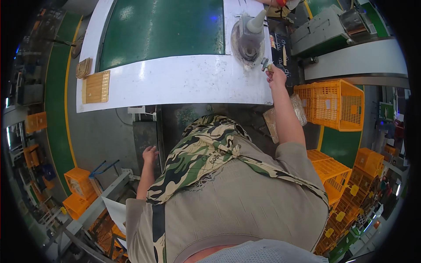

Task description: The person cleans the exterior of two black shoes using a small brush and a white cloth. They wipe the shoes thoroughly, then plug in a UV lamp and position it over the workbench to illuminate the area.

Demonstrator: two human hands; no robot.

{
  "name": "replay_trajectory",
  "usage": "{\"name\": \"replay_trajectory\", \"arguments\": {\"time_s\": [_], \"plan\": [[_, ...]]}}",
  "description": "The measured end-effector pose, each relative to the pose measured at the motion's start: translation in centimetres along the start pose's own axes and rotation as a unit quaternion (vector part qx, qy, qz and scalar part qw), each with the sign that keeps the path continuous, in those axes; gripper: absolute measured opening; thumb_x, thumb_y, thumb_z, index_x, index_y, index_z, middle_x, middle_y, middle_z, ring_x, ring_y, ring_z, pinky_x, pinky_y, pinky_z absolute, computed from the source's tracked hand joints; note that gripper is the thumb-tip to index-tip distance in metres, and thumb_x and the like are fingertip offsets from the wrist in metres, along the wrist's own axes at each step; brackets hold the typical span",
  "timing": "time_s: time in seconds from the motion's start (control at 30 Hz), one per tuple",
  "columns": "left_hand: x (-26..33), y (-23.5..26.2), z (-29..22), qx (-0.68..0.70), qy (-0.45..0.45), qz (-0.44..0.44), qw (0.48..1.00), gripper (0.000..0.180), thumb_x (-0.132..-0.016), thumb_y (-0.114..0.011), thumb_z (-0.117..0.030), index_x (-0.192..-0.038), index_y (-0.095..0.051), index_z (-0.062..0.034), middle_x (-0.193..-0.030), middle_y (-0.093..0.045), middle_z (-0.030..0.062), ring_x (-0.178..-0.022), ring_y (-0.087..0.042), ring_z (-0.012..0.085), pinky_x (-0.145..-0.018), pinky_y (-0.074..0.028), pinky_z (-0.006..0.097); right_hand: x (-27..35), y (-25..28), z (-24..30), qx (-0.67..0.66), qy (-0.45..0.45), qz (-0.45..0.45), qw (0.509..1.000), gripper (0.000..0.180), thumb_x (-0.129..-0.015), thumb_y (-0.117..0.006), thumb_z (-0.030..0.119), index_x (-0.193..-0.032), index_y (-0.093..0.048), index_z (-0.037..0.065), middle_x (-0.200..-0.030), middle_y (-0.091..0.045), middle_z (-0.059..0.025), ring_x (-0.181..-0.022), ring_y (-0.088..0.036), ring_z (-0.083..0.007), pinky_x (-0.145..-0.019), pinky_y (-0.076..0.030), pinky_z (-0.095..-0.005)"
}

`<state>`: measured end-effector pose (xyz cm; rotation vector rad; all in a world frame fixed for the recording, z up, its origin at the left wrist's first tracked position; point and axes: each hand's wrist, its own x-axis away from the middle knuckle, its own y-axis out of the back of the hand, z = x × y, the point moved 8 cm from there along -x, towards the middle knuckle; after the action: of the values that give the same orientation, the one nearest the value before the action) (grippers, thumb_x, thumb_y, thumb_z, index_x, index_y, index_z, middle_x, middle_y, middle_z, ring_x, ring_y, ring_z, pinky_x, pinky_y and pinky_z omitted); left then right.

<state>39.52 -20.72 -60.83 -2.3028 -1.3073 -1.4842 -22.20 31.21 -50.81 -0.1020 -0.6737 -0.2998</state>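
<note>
Overhead, from the head view, the right hand [276, 76] is seen raised at about one o'clock, its fingers clamped on a small grey-tipped piece [266, 64] held at the edge of the white tabletop [175, 81]. Just beyond it, at twelve o'clock, a grey round machine fixture [249, 39] stands on the tabletop. The left hand [150, 155] is seen lower, at about nine o'clock, fingers spread apart against a dark panel [147, 136] below the tabletop. Flat tan pieces [97, 87] lie at ten o'clock. Orange crates [333, 105] are stacked at three o'clock.

Camouflage scarf [206, 149], orange crates [333, 103]
</note>
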Motion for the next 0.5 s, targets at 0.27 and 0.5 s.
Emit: {"name": "replay_trajectory", "arguments": {"time_s": [0.27, 0.5], "plan": [[1.2, -9.1, 5.1, -0.072, -0.176, 0.22, 0.957, 0.041, -0.084, -0.073, -0.021, -0.116, -0.065, 0.0019, -0.106, -0.071, 0.0133, -0.098, -0.067, 0.0226, -0.086, -0.052, 0.035, -5.6, -3.3, -1.9, -0.037, -0.016, -0.029, 0.999, 0.018, -0.081, -0.074, 0.011, -0.091, -0.063, 0.001, -0.085, -0.066, -0.0085, -0.065, -0.064, -0.0197, -0.054, -0.053, -0.0294], [9.6, -5.1, 2.0, -0.042, -0.107, 0.026, 0.993, 0.029, -0.079, -0.076, -0.017, -0.1, -0.069, 0.0006, -0.084, -0.066, 0.0113, -0.069, -0.064, 0.0184, -0.061, -0.053, 0.032, -5.8, -1.7, -3.2, 0.008, 0.046, -0.085, 0.995, 0.034, -0.075, -0.078, 0.027, -0.091, -0.058, 0.004, -0.081, -0.063, -0.0094, -0.061, -0.062, -0.0197, -0.044, -0.047, -0.0305]]}}
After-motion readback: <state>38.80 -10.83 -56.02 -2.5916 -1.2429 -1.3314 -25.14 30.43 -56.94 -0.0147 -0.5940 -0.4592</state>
